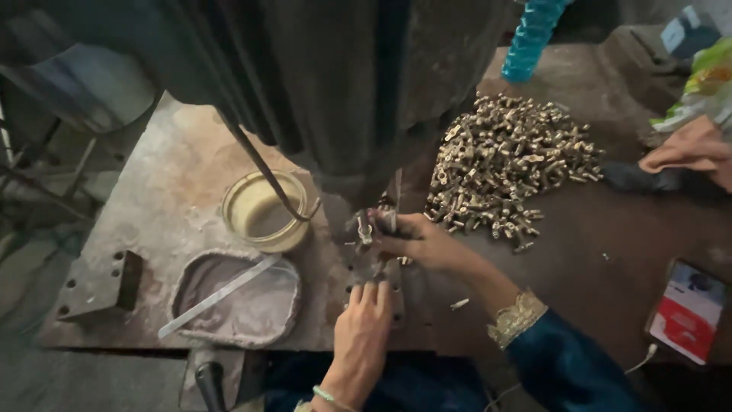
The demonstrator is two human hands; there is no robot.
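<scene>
My right hand (418, 243) reaches in from the right under the dark machine head (343, 91) and pinches a small brass part (366, 229) at the machine's work point. My left hand (363, 329) rests flat just below, fingers pressed on the metal fixture block (396, 278) at the table's front. A big heap of small brass parts (507, 164) lies to the right of my right hand. One loose brass piece (459, 304) sits near my right wrist.
A round yellowish dish of liquid (263, 212) stands left of the machine, with a thin metal rod (263, 172) dipping toward it. A shallow grey tray (236, 297) holds a flat metal strip. A phone (688, 309) lies at right, with cloth and a blue coiled hose (530, 38) behind.
</scene>
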